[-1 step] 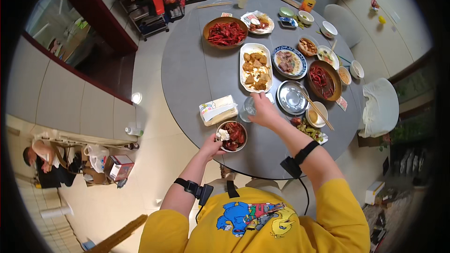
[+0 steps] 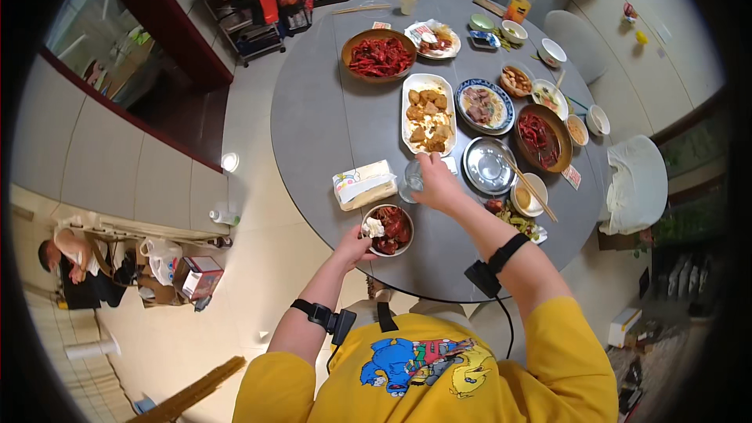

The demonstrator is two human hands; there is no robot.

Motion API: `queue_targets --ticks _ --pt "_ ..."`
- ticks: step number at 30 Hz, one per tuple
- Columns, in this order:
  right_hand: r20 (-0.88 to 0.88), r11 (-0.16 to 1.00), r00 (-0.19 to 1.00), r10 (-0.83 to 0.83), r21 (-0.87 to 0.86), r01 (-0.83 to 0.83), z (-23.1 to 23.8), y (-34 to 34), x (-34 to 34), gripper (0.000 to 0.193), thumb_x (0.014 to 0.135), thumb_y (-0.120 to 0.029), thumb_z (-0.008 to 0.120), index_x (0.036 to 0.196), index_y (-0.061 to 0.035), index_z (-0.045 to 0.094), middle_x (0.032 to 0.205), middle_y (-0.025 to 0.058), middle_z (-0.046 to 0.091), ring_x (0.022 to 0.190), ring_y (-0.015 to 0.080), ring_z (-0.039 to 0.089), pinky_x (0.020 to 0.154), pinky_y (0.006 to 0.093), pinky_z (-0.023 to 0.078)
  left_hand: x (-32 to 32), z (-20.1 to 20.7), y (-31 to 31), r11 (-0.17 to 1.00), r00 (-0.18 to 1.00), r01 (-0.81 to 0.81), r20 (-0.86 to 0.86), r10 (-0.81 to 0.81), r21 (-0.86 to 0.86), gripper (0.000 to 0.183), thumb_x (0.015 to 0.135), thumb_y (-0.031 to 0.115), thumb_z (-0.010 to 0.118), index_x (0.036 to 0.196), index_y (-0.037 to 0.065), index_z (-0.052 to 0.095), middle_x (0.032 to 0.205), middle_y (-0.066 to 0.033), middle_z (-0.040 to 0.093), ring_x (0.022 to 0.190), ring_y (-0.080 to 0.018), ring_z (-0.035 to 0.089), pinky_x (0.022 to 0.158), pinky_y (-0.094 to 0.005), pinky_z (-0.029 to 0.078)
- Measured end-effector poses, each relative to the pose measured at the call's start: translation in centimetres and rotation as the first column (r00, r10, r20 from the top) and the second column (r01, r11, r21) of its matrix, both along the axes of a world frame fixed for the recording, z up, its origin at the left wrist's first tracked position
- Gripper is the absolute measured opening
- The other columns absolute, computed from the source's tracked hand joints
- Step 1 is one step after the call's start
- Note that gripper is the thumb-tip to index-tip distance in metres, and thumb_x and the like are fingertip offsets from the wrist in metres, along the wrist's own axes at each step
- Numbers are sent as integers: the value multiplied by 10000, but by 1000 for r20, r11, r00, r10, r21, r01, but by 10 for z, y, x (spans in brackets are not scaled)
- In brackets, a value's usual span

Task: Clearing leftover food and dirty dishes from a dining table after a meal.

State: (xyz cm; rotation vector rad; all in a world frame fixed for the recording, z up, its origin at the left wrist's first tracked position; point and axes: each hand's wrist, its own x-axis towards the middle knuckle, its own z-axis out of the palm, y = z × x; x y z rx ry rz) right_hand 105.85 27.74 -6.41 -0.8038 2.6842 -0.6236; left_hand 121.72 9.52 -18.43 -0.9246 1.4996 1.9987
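Observation:
My left hand (image 2: 352, 248) grips the left rim of a bowl (image 2: 406, 246) at the table's near edge. Dark red shells (image 2: 392, 229) and a crumpled white tissue (image 2: 373, 227) fill it. My right hand (image 2: 440, 186) is closed around a clear drinking glass (image 2: 409, 179), its fingers on the far side and the thumb nearer me. The glass stands between a tissue pack (image 2: 365, 185) and a shiny metal plate (image 2: 489, 166). Just beyond it lies a white oblong dish (image 2: 406, 123) with brown chunks of food.
Bowls of red crayfish (image 2: 379, 57) (image 2: 540, 136) and a blue-rimmed plate (image 2: 462, 116) stand farther across the round grey table (image 2: 313, 125). Chopsticks (image 2: 534, 186) lie over a small bowl (image 2: 526, 202) at the right. A paper cup (image 2: 408, 1) and an orange drink bottle (image 2: 518, 1) are at the back.

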Motion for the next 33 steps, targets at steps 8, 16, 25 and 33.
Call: queue_targets --ticks 8,16,25,33 --pt "-69 997 996 57 -46 -61 -6 1 -14 1035 623 -293 831 1396 -1 210 1256 280 381 1099 444 466 926 456 438 -2 -8 52 997 1000 26 16 -27 67 475 823 -21 470 1285 75 411 1201 -98 541 996 -226 625 718 -332 593" --pt "-205 977 956 -208 3 213 -15 209 -52 253 768 -148 647 964 -4 574 949 190 580 926 379 559 786 474 469 -38 5 112 994 994 105 -17 -105 14 574 809 -44 478 1345 101 332 1242 -105 526 998 -239 628 693 -331 595" --pt "-207 932 943 -260 200 301 -55 301 -50 200 802 -134 577 956 -16 524 992 191 549 925 369 532 773 459 480 -59 18 159 1000 1000 9 17 -9 1 637 821 -34 490 1393 99 244 1194 -144 547 936 -264 652 689 -342 598" --pt "105 792 814 -571 -191 580 -62 353 -57 160 824 -129 514 925 -7 489 898 266 615 866 445 598 758 512 460 -59 31 172 1000 999 0 48 0 -10 587 845 -16 463 1388 150 313 1252 -85 519 991 -244 635 729 -324 579"
